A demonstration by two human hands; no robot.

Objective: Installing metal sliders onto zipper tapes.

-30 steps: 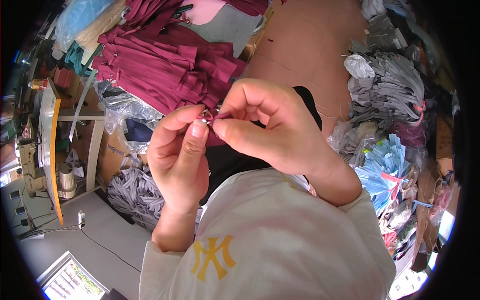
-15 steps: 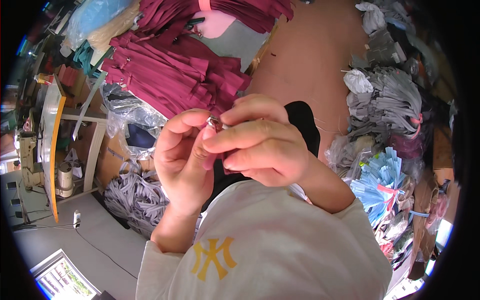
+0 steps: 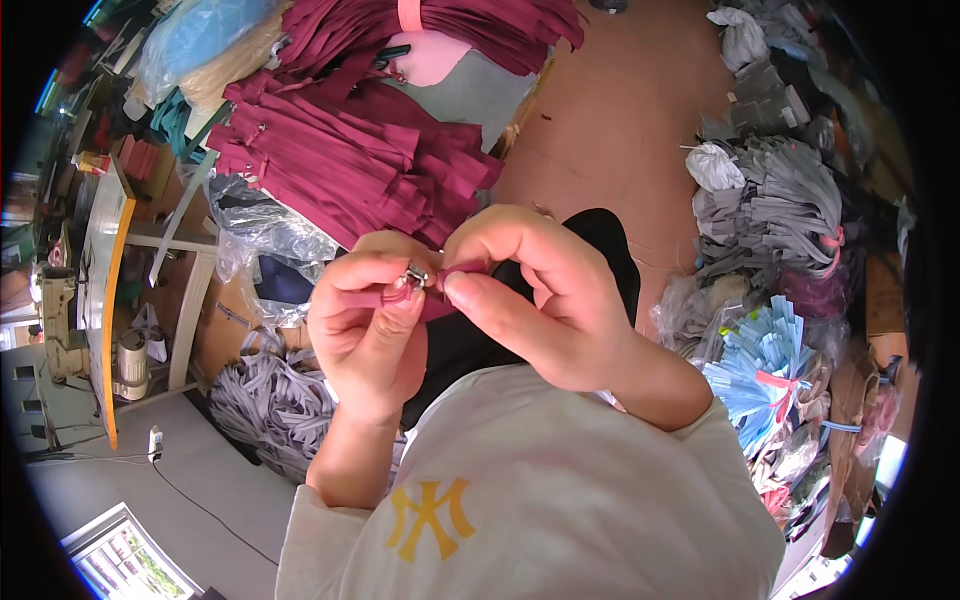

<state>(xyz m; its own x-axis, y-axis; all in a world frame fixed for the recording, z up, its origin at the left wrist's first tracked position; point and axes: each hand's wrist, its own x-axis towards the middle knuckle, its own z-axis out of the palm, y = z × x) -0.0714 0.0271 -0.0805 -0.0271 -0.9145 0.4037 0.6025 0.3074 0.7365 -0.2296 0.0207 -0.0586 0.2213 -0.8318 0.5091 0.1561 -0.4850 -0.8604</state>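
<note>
A small silvery metal buckle [image 3: 416,275] sits between the thumb and forefinger of my left hand [image 3: 366,335], which is closed on it. From the buckle runs a maroon fabric strap [image 3: 438,304], partly hidden by my fingers. My right hand [image 3: 553,300] pinches the strap between thumb and forefinger, just right of the buckle. Both hands are in front of my chest, above my dark lap. Just beyond them lies a thick layer of maroon straps [image 3: 350,160], with small metal pieces at their left ends.
A bundle of maroon straps [image 3: 480,25] tied with a pink band lies farther back. On the floor to the right are grey strips [image 3: 785,190] and light blue strips [image 3: 750,375]. Lilac strips [image 3: 275,400] are heaped at the left, near an orange-edged table [image 3: 118,300].
My right hand has shifted off the buckle to the right and now pinches the strap. The buckle, held in my left hand, shows more and sits slightly lower.
</note>
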